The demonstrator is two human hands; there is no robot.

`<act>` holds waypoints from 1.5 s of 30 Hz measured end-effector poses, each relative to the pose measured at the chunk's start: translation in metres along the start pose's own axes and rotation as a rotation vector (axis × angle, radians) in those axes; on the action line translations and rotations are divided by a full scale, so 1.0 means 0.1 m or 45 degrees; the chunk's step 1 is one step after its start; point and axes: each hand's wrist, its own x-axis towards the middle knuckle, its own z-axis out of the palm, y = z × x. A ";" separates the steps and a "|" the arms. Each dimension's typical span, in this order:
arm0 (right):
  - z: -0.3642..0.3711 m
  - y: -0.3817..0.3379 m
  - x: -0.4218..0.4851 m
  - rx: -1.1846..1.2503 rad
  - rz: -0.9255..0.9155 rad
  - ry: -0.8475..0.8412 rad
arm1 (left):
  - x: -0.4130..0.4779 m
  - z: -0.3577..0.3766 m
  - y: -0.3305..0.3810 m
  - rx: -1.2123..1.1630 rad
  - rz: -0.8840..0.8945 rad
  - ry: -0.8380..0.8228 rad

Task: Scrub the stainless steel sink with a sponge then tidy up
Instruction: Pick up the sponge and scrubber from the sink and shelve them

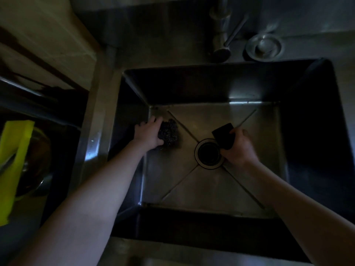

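A deep stainless steel sink [207, 191] fills the middle of the dim view, its round drain [209, 154] at the centre of the floor. My left hand [148, 132] is down near the far left corner of the sink floor, gripping a dark wiry scouring pad [170, 134] that touches the floor. To the right of the drain, my right hand [239, 148] holds a dark flat sponge [223, 136], whose upper edge sticks out above my fingers.
A faucet spout [221, 48] hangs over the back rim, with a round metal drain stopper [263, 47] lying beside it on the ledge. A yellow-green cloth [13, 162] drapes over a second basin at the left, above a metal bowl [36, 160].
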 end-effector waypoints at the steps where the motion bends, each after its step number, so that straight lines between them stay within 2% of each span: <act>1: -0.07 -0.05 -0.03 -0.028 -0.013 -0.004 | -0.07 -0.09 0.01 -0.029 -0.009 0.018; 14: -1.04 -1.00 -0.44 -0.246 -0.381 0.044 | -1.03 -1.24 0.16 -0.227 -0.046 0.290; 18: -1.26 -1.29 -0.61 -0.333 -0.509 0.064 | -1.40 -1.46 0.18 -0.396 -0.057 0.343; 21: -1.33 -1.49 -0.76 -0.354 -0.592 0.077 | -1.72 -1.61 0.14 -0.297 -0.155 0.424; 25: -1.33 -1.86 -1.01 -0.358 -0.730 0.040 | -2.19 -1.75 -0.02 -0.255 -0.345 0.400; 32: -1.20 -2.46 -1.53 -0.306 -0.942 0.004 | -2.99 -1.90 -0.40 -0.275 -0.515 0.490; 41: -0.86 -3.37 -2.42 -0.287 -1.189 -0.273 | -4.26 -1.94 -1.22 -0.338 -0.700 0.525; 45: -0.54 -3.81 -2.95 -0.370 -1.270 -0.288 | -4.91 -1.83 -1.58 -0.329 -0.831 0.572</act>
